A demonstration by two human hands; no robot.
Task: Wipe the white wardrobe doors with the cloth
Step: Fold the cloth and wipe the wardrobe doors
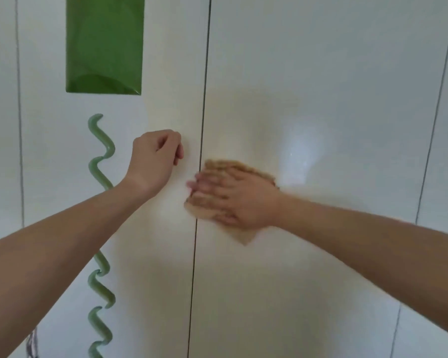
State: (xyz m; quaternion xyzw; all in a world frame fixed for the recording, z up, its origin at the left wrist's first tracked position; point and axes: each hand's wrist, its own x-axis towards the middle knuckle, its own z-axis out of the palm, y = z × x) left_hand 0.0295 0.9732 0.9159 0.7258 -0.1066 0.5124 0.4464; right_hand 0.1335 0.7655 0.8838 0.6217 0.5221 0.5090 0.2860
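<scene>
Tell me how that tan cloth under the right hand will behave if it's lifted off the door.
The cloth is probably floppy: it lies flattened under the right hand, one corner sagging below. It looks thin, so likely light. It may slide easily, since the door looks glossy.

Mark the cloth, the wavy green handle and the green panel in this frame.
cloth (239, 235): head view, lower corner showing below the right hand.
wavy green handle (102, 144): head view, upper bend left of the left hand.
green panel (104, 45): head view, middle of its face.
</scene>
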